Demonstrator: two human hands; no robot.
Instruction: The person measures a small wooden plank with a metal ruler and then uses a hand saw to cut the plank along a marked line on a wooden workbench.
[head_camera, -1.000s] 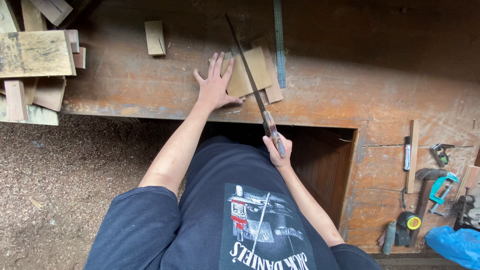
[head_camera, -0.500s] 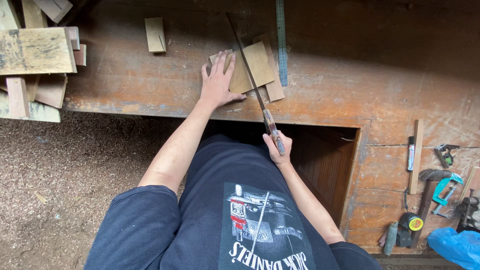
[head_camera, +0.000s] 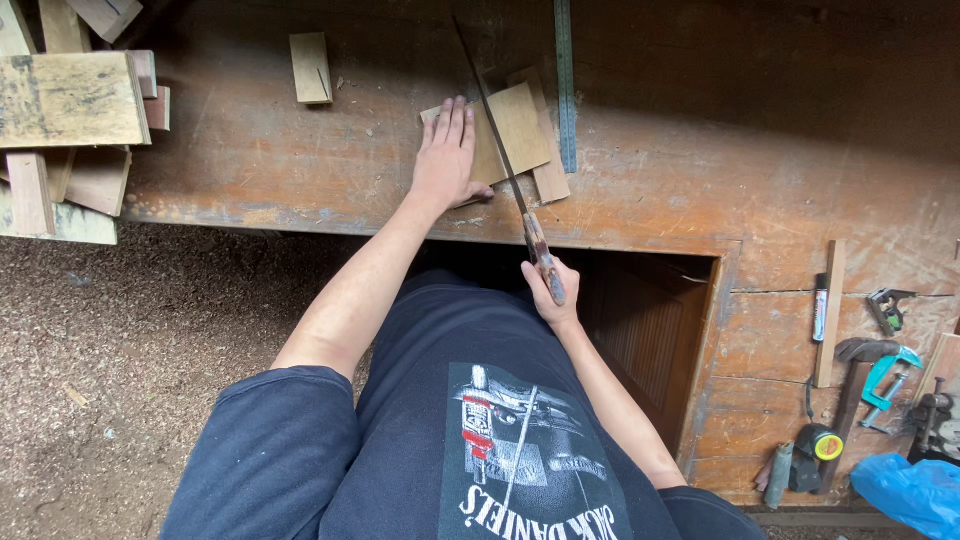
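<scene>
While the left hand (head_camera: 447, 152) lay flat and open on the thin wooden board (head_camera: 508, 133), the right hand (head_camera: 549, 290) was closed around the handle of a narrow saw (head_camera: 505, 160) whose blade crossed that board. Stiff, light and apt to slide, the board looked best pinned just beside the blade, near the metal ruler (head_camera: 566, 85)

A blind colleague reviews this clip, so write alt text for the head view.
Seen from above, a person saws a flat wooden piece on a worn workbench: the left hand presses the piece flat while the right hand grips the handle of a thin handsaw. Wood offcuts lie at left, hand tools at right.
</scene>
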